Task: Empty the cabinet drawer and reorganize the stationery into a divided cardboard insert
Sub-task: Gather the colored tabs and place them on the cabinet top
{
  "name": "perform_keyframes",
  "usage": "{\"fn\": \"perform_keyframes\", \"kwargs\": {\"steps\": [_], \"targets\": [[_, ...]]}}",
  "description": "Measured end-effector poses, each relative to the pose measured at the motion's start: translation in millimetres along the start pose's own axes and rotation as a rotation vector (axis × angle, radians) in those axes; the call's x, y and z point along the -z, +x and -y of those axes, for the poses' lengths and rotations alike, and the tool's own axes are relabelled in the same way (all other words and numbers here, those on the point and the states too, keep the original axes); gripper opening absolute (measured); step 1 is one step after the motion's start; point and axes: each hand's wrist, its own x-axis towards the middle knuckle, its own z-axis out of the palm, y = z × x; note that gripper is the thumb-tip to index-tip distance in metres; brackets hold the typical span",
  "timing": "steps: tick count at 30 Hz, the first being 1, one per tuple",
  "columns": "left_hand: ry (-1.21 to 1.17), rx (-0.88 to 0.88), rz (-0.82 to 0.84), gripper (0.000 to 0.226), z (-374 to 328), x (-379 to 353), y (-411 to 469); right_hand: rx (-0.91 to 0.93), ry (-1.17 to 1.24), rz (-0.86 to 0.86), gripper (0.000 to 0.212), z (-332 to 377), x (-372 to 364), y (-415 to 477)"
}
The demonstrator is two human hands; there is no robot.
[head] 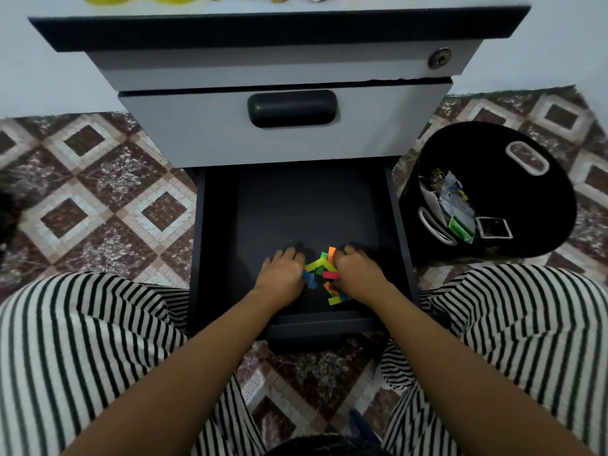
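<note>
Raking the strips [324, 274] into one pile is my read. You've got both hands in the open drawer [296, 209], left hand [282, 271] and right hand [357, 273] flanking the heap near the front wall so nothing scatters. Fingers curl inward on both; can't tell whether either actually grips a strip. Count: roughly a dozen strips, overlapping, so no exact number. One drawer open, one shut drawer [197, 126] above, one bin [533, 225] at right holding scraps. No insert in view.
</note>
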Motion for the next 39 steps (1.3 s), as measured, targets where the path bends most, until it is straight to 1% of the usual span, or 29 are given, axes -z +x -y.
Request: {"fn": "perform_keyframes", "kwargs": {"steps": [5, 9, 12, 17, 19, 23, 25, 27, 28, 30, 32, 33, 35, 39], "targets": [[-0.137, 0.088, 0.021, 0.036, 3, -1, 1, 0.036, 0.060, 0.047, 0.031, 2, 0, 1], [-0.176, 0.124, 0.055, 0.037, 3, -3, 4, 0.055, 0.079, 0.048, 0.020, 2, 0, 0], [-0.157, 0.110, 0.084, 0.030, 3, -2, 4, 0.062, 0.093, 0.066, 0.013, 2, 0, 0], [-0.149, 0.082, 0.040, 0.021, 3, -1, 3, 0.054, 0.162, 0.085, 0.009, 3, 0, 0], [-0.155, 0.067, 0.027, 0.019, 3, 0, 3, 0.048, 0.184, 0.084, 0.003, 3, 1, 0], [-0.164, 0.039, 0.015, 0.013, 2, 4, 1, 0.014, 0.244, 0.079, 0.007, 3, 1, 2], [-0.168, 0.032, 0.023, 0.011, 1, 5, 0, 0.004, 0.279, 0.070, 0.016, 2, 2, 2], [-0.203, 0.038, 0.036, 0.014, 1, 5, 0, 0.002, 0.311, 0.050, 0.026, 1, 1, 3], [-0.230, 0.043, 0.041, 0.018, 2, 4, 0, -0.002, 0.332, 0.035, 0.025, 1, 0, 3], [-0.301, 0.061, 0.040, 0.025, 3, 4, 2, -0.019, 0.383, 0.007, 0.015, -1, -1, 5], [-0.409, 0.103, 0.009, 0.023, 5, 6, 4, -0.035, 0.410, -0.018, 0.003, -4, 0, 8], [-0.460, 0.126, -0.007, 0.021, 7, 7, 4, -0.038, 0.412, -0.029, 0.003, -5, 0, 10], [-0.526, 0.160, -0.025, 0.017, 10, 10, 5, -0.008, 0.389, -0.038, 0.008, -5, 2, 11], [-0.602, 0.222, -0.010, 0.014, 16, 11, 7, 0.079, 0.198, -0.049, 0.015, 0, 6, 9]]}}
